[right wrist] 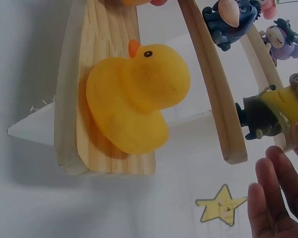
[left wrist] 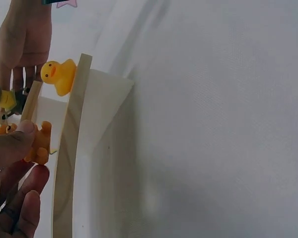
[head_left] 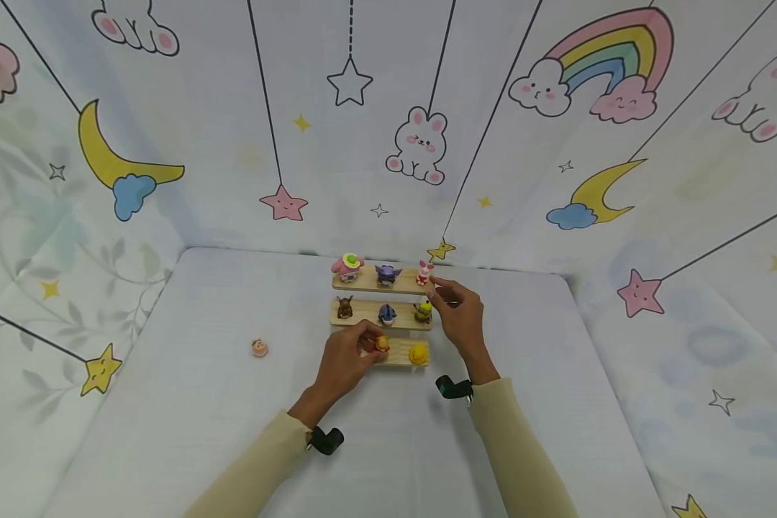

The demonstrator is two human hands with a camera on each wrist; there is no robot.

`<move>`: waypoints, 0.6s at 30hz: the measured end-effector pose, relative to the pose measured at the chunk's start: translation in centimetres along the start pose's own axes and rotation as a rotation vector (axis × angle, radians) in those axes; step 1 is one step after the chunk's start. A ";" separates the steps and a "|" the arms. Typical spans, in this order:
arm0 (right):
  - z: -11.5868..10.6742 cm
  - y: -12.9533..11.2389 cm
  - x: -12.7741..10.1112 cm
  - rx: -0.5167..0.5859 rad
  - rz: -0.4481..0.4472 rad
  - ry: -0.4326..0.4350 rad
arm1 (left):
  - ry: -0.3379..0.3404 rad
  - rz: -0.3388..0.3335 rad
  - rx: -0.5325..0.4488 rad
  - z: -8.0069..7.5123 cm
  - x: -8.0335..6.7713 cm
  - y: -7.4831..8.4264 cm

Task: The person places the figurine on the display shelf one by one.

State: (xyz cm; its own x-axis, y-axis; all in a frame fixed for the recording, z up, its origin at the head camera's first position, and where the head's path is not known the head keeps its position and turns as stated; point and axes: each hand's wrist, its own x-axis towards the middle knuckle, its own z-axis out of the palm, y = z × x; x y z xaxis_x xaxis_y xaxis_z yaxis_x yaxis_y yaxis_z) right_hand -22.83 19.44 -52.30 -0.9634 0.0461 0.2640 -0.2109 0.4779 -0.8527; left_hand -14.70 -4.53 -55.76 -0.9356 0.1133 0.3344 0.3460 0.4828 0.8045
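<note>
The left hand [head_left: 343, 360] is pinching a little orange figure [head_left: 382, 343] on the near step of a three-step wooden stand [head_left: 401, 355] sitting on the bench [head_left: 188, 403]. From the head view that figure is mostly covered by fingers, so it's hard to say what it is. The left wrist view is showing it better: thumb and finger [left wrist: 37, 176] are clamping it from both sides. The yellow duck [head_left: 418, 353] is standing just right of it on the same step, and it's filling the right wrist view. The right hand [head_left: 460, 313] is hovering with relaxed, slightly spread fingers beside the yellow-and-black figure [head_left: 423, 311] on the middle step, not touching it. Only its fingertips [right wrist: 268, 198] are showing in the right wrist view. A small pinkish toy [head_left: 260, 348] is lying alone, well off to the left.
</note>
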 end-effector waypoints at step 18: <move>-0.1 0.2 0.1 0.014 -0.002 -0.012 | 0.023 0.040 0.158 1.1 -0.5 -0.6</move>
State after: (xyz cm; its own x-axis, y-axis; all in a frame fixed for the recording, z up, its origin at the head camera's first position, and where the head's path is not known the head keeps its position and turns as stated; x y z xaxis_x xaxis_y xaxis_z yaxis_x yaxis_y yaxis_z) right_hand -22.92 19.61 -52.47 -0.9649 0.0346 0.2602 -0.2149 0.4654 -0.8586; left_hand -14.54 -3.88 -56.95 -0.9189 0.1161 0.3770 0.3657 0.6095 0.7034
